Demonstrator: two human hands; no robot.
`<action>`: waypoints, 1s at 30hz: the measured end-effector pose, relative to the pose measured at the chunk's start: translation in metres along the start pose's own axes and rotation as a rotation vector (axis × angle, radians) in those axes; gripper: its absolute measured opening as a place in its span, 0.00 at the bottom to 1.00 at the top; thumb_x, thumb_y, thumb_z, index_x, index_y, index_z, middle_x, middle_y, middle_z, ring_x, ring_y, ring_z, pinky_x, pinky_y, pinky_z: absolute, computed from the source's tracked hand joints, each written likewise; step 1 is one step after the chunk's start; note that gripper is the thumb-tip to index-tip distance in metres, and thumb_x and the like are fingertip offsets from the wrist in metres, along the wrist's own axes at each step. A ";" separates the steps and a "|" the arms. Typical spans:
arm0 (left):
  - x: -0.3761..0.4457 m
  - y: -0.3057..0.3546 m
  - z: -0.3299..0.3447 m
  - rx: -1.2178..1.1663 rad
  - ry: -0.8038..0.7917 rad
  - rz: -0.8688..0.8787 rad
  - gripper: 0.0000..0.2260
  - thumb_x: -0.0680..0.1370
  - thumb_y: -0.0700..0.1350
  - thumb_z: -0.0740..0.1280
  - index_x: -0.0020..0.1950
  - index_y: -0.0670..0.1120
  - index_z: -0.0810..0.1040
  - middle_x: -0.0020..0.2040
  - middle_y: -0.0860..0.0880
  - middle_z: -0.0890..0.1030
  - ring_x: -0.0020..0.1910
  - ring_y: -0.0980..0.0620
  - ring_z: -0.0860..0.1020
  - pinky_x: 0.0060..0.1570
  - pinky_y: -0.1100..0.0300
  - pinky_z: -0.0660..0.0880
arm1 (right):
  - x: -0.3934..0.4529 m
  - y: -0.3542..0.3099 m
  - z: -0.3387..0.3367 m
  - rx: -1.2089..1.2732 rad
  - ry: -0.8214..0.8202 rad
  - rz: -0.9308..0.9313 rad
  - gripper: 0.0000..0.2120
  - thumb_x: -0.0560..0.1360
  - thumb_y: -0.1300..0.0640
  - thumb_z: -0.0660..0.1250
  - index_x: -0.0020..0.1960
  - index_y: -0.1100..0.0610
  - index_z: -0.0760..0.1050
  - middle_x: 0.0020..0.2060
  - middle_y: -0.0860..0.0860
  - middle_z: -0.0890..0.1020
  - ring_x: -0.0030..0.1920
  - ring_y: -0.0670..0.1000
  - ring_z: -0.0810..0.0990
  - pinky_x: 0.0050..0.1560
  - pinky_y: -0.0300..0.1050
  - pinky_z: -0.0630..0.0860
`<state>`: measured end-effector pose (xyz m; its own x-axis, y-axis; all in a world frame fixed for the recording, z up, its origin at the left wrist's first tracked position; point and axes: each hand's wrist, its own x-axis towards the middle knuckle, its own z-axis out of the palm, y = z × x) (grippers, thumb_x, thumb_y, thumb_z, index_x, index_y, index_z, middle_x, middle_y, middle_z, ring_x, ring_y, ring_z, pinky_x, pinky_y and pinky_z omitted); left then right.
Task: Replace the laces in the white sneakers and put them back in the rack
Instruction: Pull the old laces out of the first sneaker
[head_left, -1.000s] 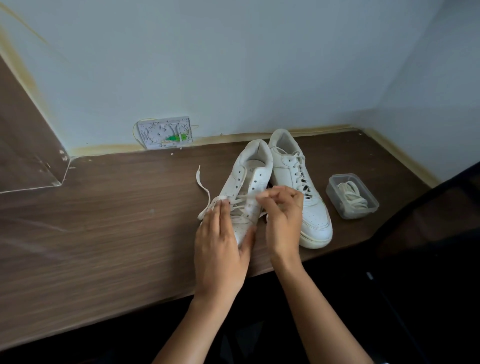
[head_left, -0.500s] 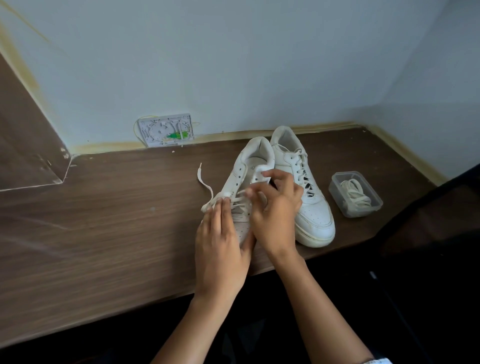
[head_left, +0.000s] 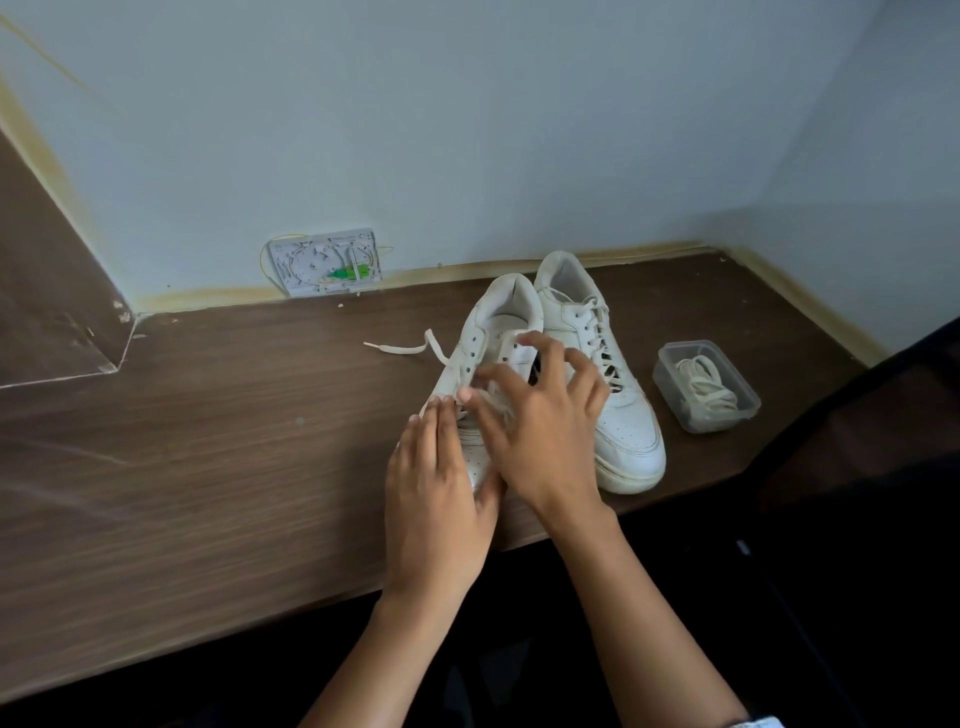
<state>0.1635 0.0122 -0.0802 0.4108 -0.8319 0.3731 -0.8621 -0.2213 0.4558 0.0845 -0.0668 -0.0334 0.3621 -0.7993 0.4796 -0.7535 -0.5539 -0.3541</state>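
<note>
Two white sneakers stand side by side on the brown desk (head_left: 208, 441). The left sneaker (head_left: 506, 306) is partly laced, and a loose lace end (head_left: 400, 349) trails off it to the left. My left hand (head_left: 436, 499) lies flat over its toe with the fingers straight, holding it down. My right hand (head_left: 545, 431) hovers over the eyelets with the fingers spread; thumb and forefinger sit on either side of the blurred lace, without a clear pinch. The right sneaker (head_left: 626, 431) is fully laced and untouched.
A clear plastic box (head_left: 664, 364) with coiled cream laces sits to the right of the sneakers. A white wall plate (head_left: 324, 262) leans where the desk meets the back wall. A dark chair (head_left: 857, 493) fills the lower right, beyond the desk's front edge. No rack is in view.
My right hand has let go of the lace it was pulling rightward, moved left over the eyelets and spread its fingers. The loose lace end has shifted on the desk. My left hand stays on the toe.
</note>
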 end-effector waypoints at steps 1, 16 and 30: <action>0.000 0.000 0.000 0.009 -0.014 0.003 0.34 0.72 0.53 0.66 0.73 0.35 0.67 0.70 0.38 0.71 0.68 0.37 0.72 0.65 0.42 0.72 | 0.000 -0.001 0.003 -0.025 0.002 -0.011 0.11 0.76 0.39 0.64 0.50 0.43 0.82 0.67 0.50 0.70 0.66 0.57 0.60 0.65 0.60 0.60; 0.000 0.003 0.002 -0.007 0.073 -0.020 0.32 0.78 0.60 0.57 0.72 0.37 0.69 0.69 0.39 0.73 0.67 0.39 0.73 0.64 0.46 0.72 | 0.015 0.021 -0.022 0.418 0.482 0.311 0.05 0.78 0.54 0.68 0.53 0.50 0.79 0.57 0.48 0.69 0.57 0.53 0.68 0.65 0.40 0.62; 0.001 0.003 0.003 0.005 0.054 -0.020 0.33 0.78 0.60 0.57 0.73 0.37 0.68 0.70 0.39 0.73 0.67 0.38 0.73 0.63 0.45 0.73 | 0.009 0.002 -0.007 0.467 0.294 0.271 0.10 0.75 0.53 0.71 0.40 0.38 0.77 0.61 0.45 0.72 0.61 0.52 0.64 0.62 0.51 0.62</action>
<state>0.1603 0.0097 -0.0807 0.4434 -0.7987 0.4067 -0.8549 -0.2406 0.4595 0.0828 -0.0735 -0.0243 -0.0252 -0.8649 0.5013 -0.4538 -0.4369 -0.7767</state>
